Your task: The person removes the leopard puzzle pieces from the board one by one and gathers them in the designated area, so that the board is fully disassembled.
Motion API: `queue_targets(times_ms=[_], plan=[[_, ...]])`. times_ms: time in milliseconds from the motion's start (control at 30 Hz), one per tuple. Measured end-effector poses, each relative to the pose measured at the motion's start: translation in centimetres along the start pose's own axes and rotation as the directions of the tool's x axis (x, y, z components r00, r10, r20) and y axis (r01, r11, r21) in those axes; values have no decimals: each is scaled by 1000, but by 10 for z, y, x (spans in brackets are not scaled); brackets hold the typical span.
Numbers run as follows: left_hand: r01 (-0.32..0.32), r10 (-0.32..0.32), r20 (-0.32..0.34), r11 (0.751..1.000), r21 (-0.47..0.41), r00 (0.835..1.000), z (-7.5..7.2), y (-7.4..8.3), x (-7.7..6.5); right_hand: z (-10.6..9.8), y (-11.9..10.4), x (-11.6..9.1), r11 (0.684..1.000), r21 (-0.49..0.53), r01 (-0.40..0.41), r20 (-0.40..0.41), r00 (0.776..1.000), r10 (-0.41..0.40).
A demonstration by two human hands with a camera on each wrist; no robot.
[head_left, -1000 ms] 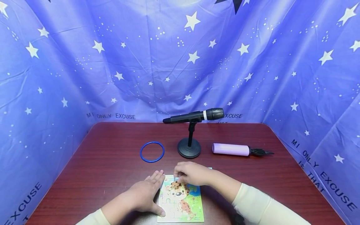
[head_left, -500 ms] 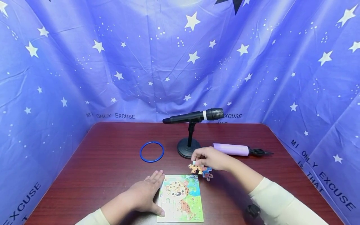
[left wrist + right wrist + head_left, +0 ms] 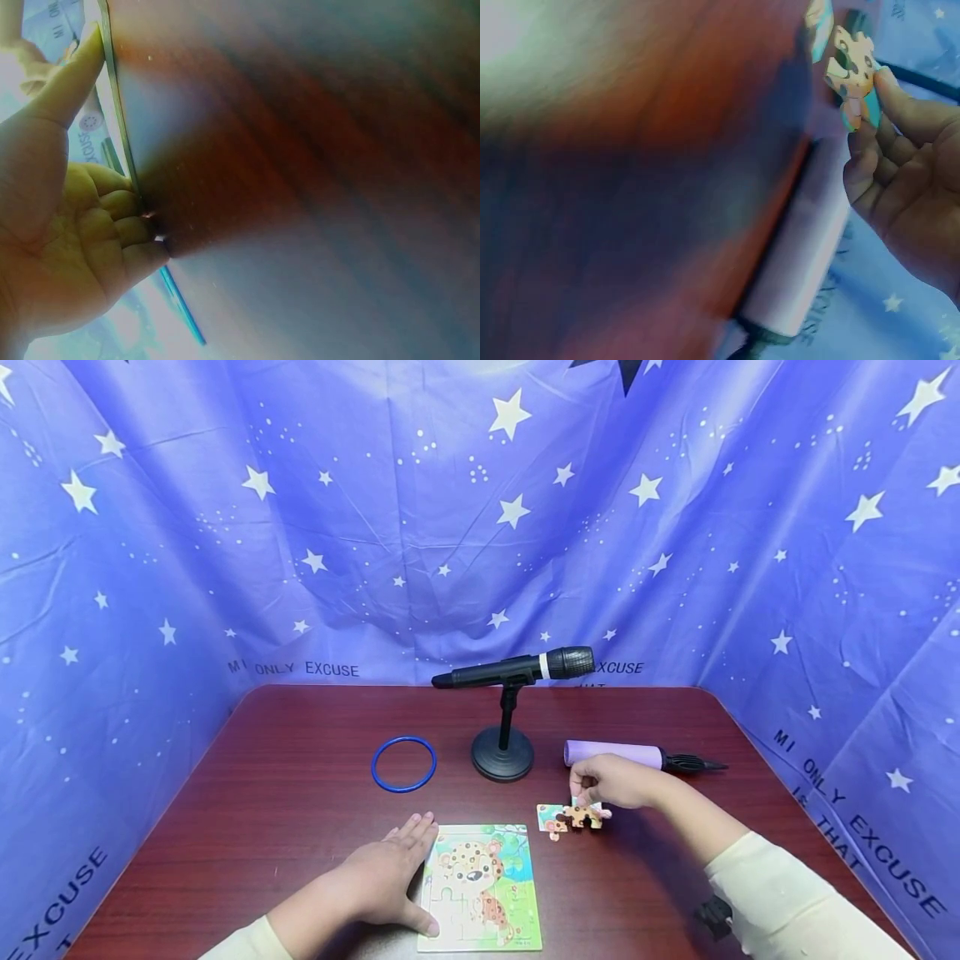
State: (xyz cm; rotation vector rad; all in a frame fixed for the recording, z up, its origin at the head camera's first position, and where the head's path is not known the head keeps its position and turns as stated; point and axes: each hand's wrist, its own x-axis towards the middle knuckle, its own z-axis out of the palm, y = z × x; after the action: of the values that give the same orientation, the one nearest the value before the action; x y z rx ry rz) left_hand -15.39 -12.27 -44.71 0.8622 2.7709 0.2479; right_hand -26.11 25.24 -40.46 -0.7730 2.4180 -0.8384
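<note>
Blue-violet cloth [image 3: 405, 539] printed with white stars hangs behind and on both sides of the dark red, wood-grained surface [image 3: 300, 752]. Near me lies the leopard jigsaw board [image 3: 472, 890], flat, its picture upright to me. My left grip [image 3: 386, 881] grasps nothing: I rest it along the board's left edge, fingers extended towards the far corner, thumb over the near one. With my right grip [image 3: 611, 782] I pinch a spotted jigsaw piece [image 3: 584, 817] between thumb and fingers, beyond the board's far right corner. Just left of it is a second jigsaw piece [image 3: 551, 819]; whether the two touch, I cannot tell. Behind my right grip lies a lilac hand pump [image 3: 611, 753], its black nozzle pointing right. Farther left stand a black microphone [image 3: 487, 676] on its round-based stand [image 3: 502, 756] and, lying flat, a blue ring [image 3: 403, 790].
</note>
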Motion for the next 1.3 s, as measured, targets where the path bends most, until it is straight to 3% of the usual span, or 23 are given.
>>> queue_targets(times_ms=[167,267,400,667,833,1000,1133,1300], plan=[[0,0,2,1000,2,1000,0,-1,0,8,13,-2,998,9,-54,-2,999,54],[-1,1,2,1000,1,1000,0,0,0,13,17,-1,996,-44,-78,-36,996,76],[-4,4,4,1000,-3,1000,0,0,0,16,21,1,991,-119,-63,-75,996,54],[-5,5,7,1000,-1,1000,0,-1,1,19,24,4,985,-170,-18,-102,995,0],[-1,1,9,1000,1,1000,0,0,0,19,24,4,975,-221,-32,-99,995,11],[2,-2,13,1000,-2,1000,-1,1,0,16,12,6,936,-349,-47,-163,987,-11],[3,-3,13,1000,-3,1000,-1,1,0,23,-11,14,901,-432,35,-181,975,-125],[3,-3,12,1000,-1,1000,-2,1,0,44,-44,24,884,-424,194,-19,975,-223]])
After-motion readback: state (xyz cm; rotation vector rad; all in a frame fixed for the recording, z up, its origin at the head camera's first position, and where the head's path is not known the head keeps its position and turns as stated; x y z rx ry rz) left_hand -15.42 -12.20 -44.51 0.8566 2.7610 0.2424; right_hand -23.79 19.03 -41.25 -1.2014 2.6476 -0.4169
